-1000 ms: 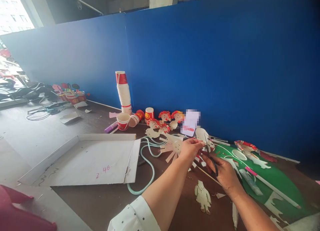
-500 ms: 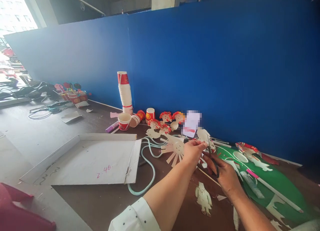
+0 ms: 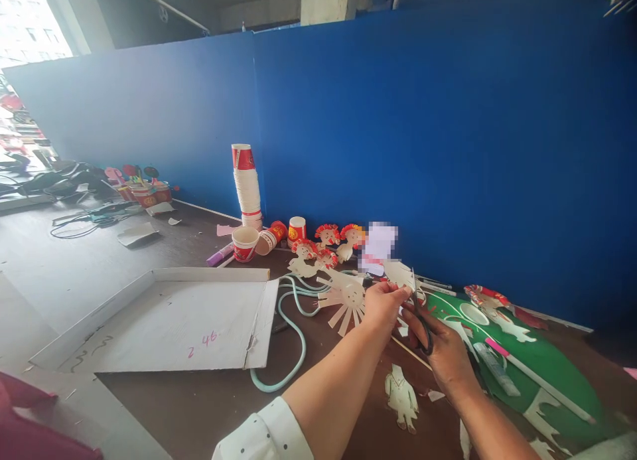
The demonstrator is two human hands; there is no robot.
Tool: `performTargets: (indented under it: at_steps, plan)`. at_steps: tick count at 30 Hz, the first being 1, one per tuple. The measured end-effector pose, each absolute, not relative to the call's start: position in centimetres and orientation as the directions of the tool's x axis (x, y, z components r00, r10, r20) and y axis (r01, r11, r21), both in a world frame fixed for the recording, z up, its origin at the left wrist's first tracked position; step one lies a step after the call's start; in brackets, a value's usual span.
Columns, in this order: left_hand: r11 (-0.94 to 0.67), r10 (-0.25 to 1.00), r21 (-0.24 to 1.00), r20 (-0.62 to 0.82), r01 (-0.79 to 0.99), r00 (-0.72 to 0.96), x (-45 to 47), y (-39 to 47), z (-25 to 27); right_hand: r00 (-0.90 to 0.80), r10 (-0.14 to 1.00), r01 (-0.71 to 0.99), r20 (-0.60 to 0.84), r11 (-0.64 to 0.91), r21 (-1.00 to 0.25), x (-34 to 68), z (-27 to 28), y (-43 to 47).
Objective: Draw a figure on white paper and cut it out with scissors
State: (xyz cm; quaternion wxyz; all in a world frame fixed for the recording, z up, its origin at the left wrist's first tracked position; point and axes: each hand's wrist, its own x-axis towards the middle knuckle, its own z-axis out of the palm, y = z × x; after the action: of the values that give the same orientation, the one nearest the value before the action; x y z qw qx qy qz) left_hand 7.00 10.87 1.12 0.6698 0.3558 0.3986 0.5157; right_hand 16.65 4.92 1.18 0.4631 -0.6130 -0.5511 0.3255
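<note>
My left hand [image 3: 384,308] pinches a pale paper cutout [image 3: 398,273] at its fingertips; part of the cutout is hidden. My right hand [image 3: 445,355] is closed around dark-handled scissors [image 3: 424,332]. Their blades point up, right beside the cutout and my left fingertips. Left of my left hand is a paper piece with a drawn face and fringed strips [image 3: 343,299]; its near side is covered by the hand. A paper figure cutout [image 3: 401,397] lies on the table below my hands.
Several red-fringed paper figures [image 3: 303,250] lie near the blue partition [image 3: 423,128]. Behind the white box lid [image 3: 249,277] rises a tall paper cup stack [image 3: 247,188]. A pale cord [image 3: 298,340] curls beside the lid. On the right, a green mat [image 3: 562,370] carries scraps and a pink-ended stick [image 3: 542,380].
The view has shifted slightly, so most things sit a little further left. Both hands keep nearly the same pose, with the scissors still beside the cutout.
</note>
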Motion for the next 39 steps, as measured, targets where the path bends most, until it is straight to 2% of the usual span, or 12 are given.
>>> performTargets:
  at_steps: [39]
  plan:
    - [0.227,0.972,0.91,-0.19,-0.346,0.137,7.25,11.07,0.77,0.216,0.968,0.396,0.129,0.034,-0.918,16.6,1.04,4.82]
